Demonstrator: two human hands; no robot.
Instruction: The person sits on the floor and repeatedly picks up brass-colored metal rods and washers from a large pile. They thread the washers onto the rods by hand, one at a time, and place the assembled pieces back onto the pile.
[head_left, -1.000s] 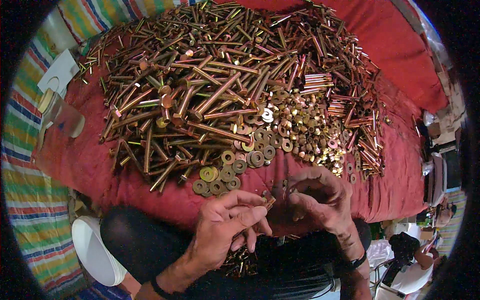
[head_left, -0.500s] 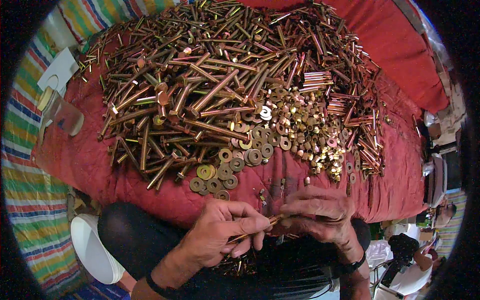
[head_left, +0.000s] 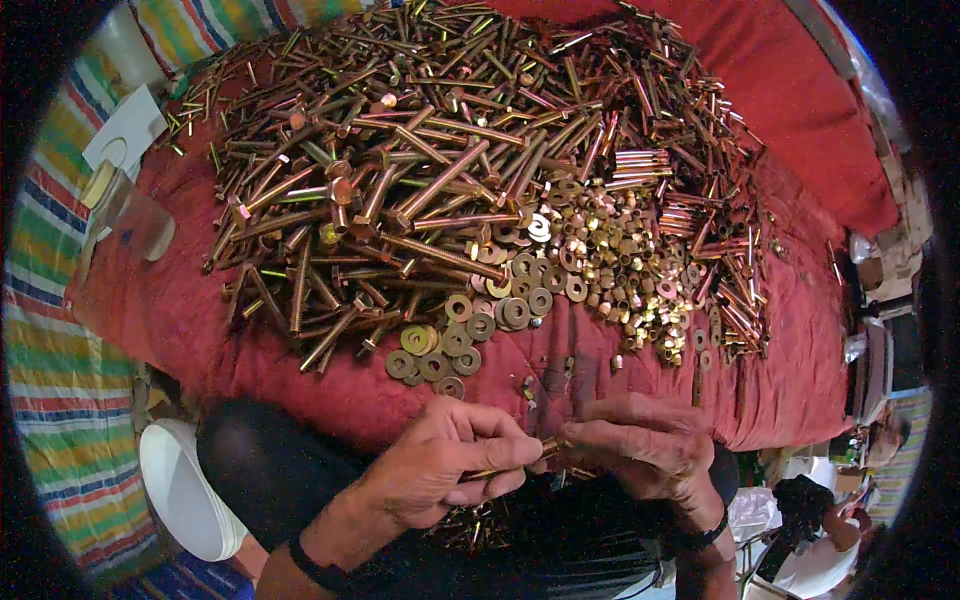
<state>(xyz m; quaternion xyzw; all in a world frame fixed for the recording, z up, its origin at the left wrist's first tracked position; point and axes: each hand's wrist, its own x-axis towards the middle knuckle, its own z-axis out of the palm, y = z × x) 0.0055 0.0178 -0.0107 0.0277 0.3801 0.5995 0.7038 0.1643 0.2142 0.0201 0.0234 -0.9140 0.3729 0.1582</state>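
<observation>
My left hand (head_left: 450,462) pinches a slim brass-coloured bolt (head_left: 547,447) between thumb and fingers, low over my lap. One end of the bolt sticks out toward my right hand (head_left: 645,445). The right fingers reach across at that end; motion smears them, and whether they grip it is unclear. Ahead of the hands, flat washers (head_left: 515,312) lie beside a heap of small brass-coloured nuts or sleeves (head_left: 635,255). A large mound of long hex-head bolts (head_left: 440,185) spreads behind them.
Everything lies on a red padded cloth (head_left: 270,360). A lidded clear jar (head_left: 135,220) stands at the left edge by a white card (head_left: 125,130). More bolts lie in my lap (head_left: 475,525). A white stool (head_left: 180,490) is low left; another person (head_left: 825,550) sits low right.
The left hand stays nearly in place with the bolt. My right fingers have shifted slightly at its end, still blurred. The whole view has moved a little.
</observation>
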